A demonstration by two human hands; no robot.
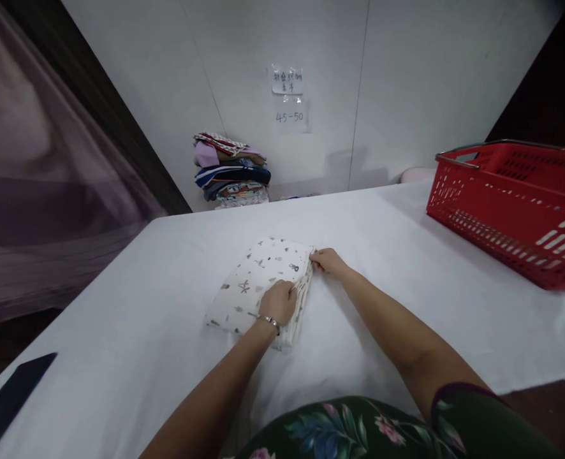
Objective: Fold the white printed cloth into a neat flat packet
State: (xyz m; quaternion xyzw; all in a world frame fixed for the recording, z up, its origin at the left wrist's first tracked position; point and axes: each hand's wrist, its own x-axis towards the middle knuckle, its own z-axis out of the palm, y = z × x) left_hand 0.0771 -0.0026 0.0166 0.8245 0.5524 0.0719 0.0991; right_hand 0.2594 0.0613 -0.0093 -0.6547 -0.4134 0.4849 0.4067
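A folded white cloth [244, 290] with small printed motifs lies flat on the white-covered table, its layers stacked along the right side. My left hand [279, 302], with a bracelet at the wrist, rests on its near right part, fingers closed at the layered edge. At the far right corner of the same cloth, my right hand [327, 261] pinches the edge between thumb and fingers. Part of the cloth is covered by my left hand and wrist.
A red plastic basket [512, 217] stands on the table's right side. Behind the far edge rises a pile of folded fabrics [234, 172] against the wall. A dark flat object [14, 398] lies at the near left. Paper signs [289, 116] hang on the wall.
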